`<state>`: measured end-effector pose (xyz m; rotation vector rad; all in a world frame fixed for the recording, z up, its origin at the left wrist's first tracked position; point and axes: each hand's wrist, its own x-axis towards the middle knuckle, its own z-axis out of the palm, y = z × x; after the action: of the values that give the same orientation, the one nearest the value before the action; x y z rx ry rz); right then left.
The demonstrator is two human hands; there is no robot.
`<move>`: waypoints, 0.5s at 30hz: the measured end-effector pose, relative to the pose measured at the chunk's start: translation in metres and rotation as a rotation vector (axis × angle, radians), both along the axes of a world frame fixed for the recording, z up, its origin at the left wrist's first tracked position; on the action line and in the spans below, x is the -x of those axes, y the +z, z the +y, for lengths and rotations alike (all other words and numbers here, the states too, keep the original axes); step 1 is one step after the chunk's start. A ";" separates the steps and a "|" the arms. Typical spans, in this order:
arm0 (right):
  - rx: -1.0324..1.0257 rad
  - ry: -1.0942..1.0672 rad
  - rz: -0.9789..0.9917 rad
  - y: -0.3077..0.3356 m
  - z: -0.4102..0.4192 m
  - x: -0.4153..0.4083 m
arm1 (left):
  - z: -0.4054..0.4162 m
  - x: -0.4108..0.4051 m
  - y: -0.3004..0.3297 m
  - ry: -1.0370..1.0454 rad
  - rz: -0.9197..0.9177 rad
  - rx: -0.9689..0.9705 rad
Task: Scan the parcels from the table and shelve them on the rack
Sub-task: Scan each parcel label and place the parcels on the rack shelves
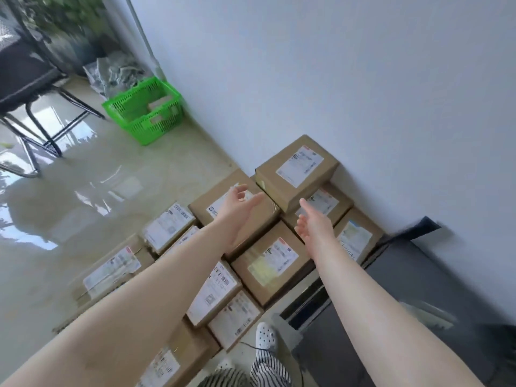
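We held our left hand (240, 203) and right hand (312, 222), fingers loose and empty, above the parcels (270, 263) piled on the floor by the wall. The green basket (145, 129) held small boxes.

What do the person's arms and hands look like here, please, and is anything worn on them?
Both arms are bare from the bottom edge of the picture out to the fingers: no sleeves show, and no gloves. The left hand and right hand carry no ring, watch or bracelet that can be made out. Lower down, the person wears black-and-white striped trousers and a white perforated clog.
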<state>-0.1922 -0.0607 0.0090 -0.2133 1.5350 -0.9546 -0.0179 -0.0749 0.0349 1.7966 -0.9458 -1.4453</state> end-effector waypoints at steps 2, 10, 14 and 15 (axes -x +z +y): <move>-0.012 0.057 0.038 -0.016 -0.019 0.000 | -0.026 0.005 -0.010 -0.034 -0.063 0.010; -0.055 0.076 -0.012 -0.058 -0.057 0.007 | -0.104 0.026 -0.044 -0.145 -0.228 -0.018; -0.003 0.069 -0.026 -0.057 -0.060 0.005 | -0.105 0.038 -0.048 -0.190 -0.298 -0.013; 0.013 0.060 -0.041 -0.055 -0.059 0.003 | -0.102 0.039 -0.050 -0.184 -0.307 0.002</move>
<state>-0.1954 -0.1198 -0.0458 -0.2467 1.4775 -0.9163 -0.0571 -0.1765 -0.0150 2.0105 -1.2950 -1.2944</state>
